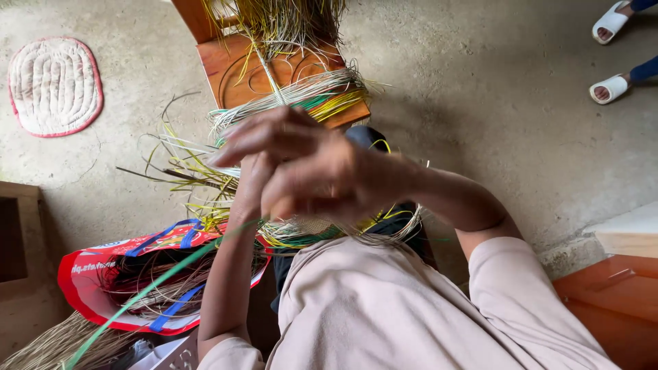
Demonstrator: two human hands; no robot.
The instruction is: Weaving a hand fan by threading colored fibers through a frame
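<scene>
Straw strips, pale with green and yellow ones mixed in, fan out under the two hands at the middle of the view, lying over the person's lap above the beige shirt.

At the far left, a quilted oval mat with a red border lies on the concrete floor. Below it, at the left edge, stands a brown wooden box. Near it on the floor sits a red bag with blue handles and a white printed band along its rim; it holds coils of thin brown fibre. A long green strip slants across the bag up toward the hands.

The left hand rises from the near side, its fingers bent around the strips, though the other hand covers most of them. The right hand crosses over it, fingers curled and pressed together; I cannot tell just what they pinch, since motion blurs them.

Farther off, a wooden chair carries more bundled strips in white, green and yellow. At the far right, another person's feet in white sandals rest on the floor, and an orange-brown cabinet stands near the right edge.
</scene>
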